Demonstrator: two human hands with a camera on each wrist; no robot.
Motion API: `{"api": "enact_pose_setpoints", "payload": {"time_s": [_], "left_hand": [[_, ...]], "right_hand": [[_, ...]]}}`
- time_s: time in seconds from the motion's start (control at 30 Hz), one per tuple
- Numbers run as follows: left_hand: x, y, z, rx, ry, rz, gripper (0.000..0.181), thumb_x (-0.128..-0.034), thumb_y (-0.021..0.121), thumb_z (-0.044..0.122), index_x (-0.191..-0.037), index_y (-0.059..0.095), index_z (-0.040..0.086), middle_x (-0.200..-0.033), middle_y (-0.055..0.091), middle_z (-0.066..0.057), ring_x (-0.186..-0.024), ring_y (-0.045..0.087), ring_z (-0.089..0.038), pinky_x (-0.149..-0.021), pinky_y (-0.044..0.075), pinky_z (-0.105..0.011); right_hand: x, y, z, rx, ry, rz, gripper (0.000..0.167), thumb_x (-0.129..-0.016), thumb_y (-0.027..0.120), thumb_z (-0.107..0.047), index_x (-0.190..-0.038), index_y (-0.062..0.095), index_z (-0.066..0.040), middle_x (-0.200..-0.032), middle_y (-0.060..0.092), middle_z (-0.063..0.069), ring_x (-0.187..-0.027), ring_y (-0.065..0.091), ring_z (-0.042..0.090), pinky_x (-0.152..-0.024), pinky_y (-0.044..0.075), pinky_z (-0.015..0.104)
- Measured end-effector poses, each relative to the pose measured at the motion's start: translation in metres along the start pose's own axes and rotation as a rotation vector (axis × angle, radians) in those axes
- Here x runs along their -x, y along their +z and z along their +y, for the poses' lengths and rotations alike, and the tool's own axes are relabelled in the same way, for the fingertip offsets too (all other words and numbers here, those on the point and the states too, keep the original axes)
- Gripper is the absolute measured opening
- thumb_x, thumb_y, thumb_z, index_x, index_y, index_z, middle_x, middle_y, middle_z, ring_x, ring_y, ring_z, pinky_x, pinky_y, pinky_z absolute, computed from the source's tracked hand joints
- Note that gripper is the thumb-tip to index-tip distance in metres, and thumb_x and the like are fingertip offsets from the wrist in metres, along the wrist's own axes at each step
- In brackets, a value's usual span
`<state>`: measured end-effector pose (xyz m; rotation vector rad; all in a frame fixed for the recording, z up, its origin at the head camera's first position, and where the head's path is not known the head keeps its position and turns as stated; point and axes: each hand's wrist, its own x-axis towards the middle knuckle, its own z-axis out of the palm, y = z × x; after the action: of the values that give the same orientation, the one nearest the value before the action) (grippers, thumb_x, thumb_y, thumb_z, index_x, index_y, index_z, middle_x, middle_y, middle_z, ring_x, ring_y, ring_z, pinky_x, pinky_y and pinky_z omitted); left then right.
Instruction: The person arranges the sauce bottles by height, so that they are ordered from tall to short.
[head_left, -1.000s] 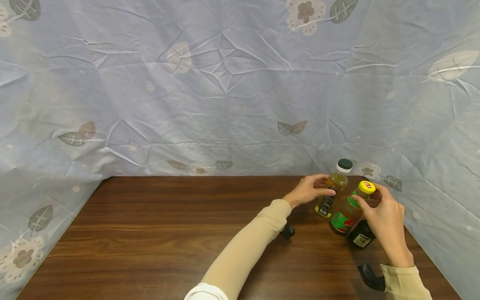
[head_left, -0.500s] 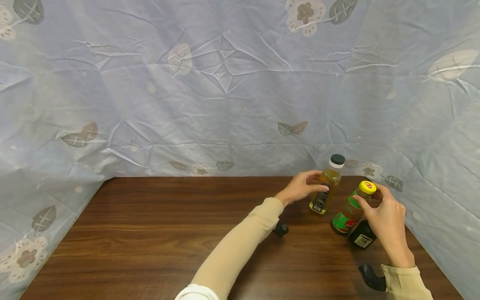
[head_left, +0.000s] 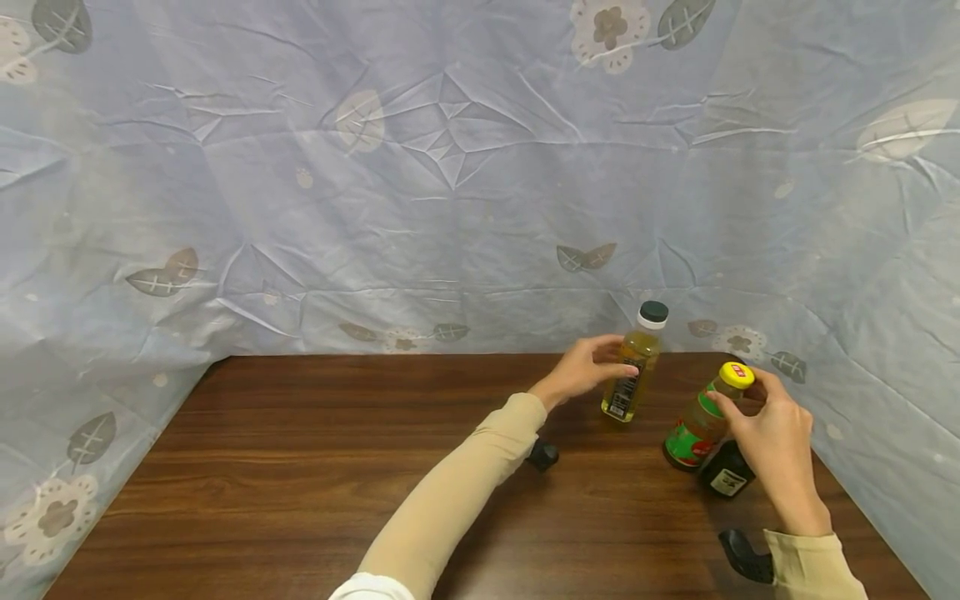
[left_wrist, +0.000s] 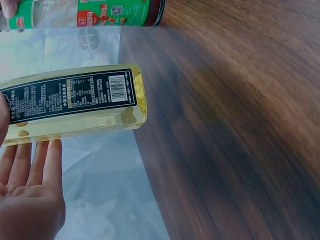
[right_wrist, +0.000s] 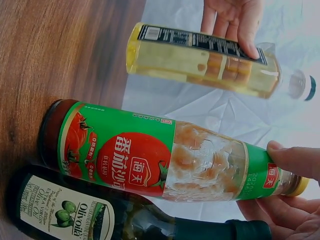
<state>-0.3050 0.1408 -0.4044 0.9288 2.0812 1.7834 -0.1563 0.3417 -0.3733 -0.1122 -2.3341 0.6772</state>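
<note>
Leaf-patterned cloth (head_left: pixel 450 208) hangs behind the green-labelled bottle (head_left: pixel 686 442), which rests on a wooden table (head_left: pixel 300 458), its neck gripped by the right hand (head_left: pixel 772 425). Left of that bottle, the left hand (head_left: pixel 583 367) pinches a yellow oil bottle (head_left: pixel 639 385); just beside it on the right, nearer the person, sits a dark bottle (head_left: pixel 729 481).

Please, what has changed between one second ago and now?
The left hand carried the oil bottle leftward, away from the sauce bottle. Nothing was newly gripped or released. The right hand, the sauce bottle and the dark bottle stayed about in place.
</note>
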Motion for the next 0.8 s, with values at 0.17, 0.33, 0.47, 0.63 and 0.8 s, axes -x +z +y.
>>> {"api": "enact_pose_setpoints", "payload": {"time_s": [0.17, 0.33, 0.47, 0.63, 0.8], "left_hand": [[0.007, -0.012, 0.001, -0.002, -0.023, 0.033, 0.055, -0.0875, 0.077, 0.015, -0.138, 0.056, 0.005, -0.126, 0.065, -0.010, -0.113, 0.062, -0.016, -0.090, 0.051, -0.021], [0.013, -0.023, 0.001, -0.005, -0.034, 0.049, 0.055, -0.0877, 0.076, 0.014, -0.138, 0.055, 0.005, -0.126, 0.064, -0.010, -0.113, 0.062, -0.017, -0.090, 0.052, -0.023], [0.018, -0.032, 0.001, -0.012, -0.030, 0.066, 0.054, -0.0875, 0.077, 0.014, -0.137, 0.057, 0.006, -0.125, 0.065, -0.010, -0.113, 0.062, -0.018, -0.090, 0.053, -0.025], [0.024, -0.042, 0.002, -0.012, -0.022, 0.108, 0.051, -0.0865, 0.077, 0.014, -0.133, 0.060, 0.006, -0.120, 0.067, -0.009, -0.110, 0.063, -0.017, -0.090, 0.053, -0.025], [0.039, -0.052, 0.020, 0.010, -0.040, 0.122, 0.049, -0.0879, 0.075, 0.007, -0.134, 0.058, 0.001, -0.124, 0.064, -0.016, -0.115, 0.061, -0.027, -0.092, 0.053, -0.028]], "right_hand": [[0.000, 0.000, 0.000, 0.004, 0.001, 0.002, 0.052, -0.078, 0.082, 0.000, -0.121, 0.056, 0.014, -0.098, 0.064, 0.037, -0.070, 0.061, 0.051, -0.075, 0.043, 0.063], [0.000, 0.000, -0.001, 0.010, 0.005, 0.001, 0.051, -0.078, 0.081, -0.001, -0.120, 0.056, 0.014, -0.098, 0.064, 0.037, -0.071, 0.061, 0.051, -0.072, 0.043, 0.062], [0.000, 0.000, -0.001, 0.013, 0.001, 0.004, 0.051, -0.078, 0.081, 0.000, -0.120, 0.056, 0.014, -0.097, 0.064, 0.037, -0.072, 0.060, 0.052, -0.071, 0.043, 0.062], [0.000, 0.000, -0.001, 0.007, -0.002, 0.002, 0.052, -0.078, 0.081, -0.001, -0.121, 0.056, 0.015, -0.097, 0.064, 0.037, -0.060, 0.059, 0.045, -0.077, 0.041, 0.063], [0.000, -0.001, -0.002, 0.007, 0.012, -0.010, 0.052, -0.079, 0.081, -0.001, -0.122, 0.055, 0.014, -0.098, 0.064, 0.037, -0.054, 0.058, 0.038, -0.081, 0.040, 0.063]]}}
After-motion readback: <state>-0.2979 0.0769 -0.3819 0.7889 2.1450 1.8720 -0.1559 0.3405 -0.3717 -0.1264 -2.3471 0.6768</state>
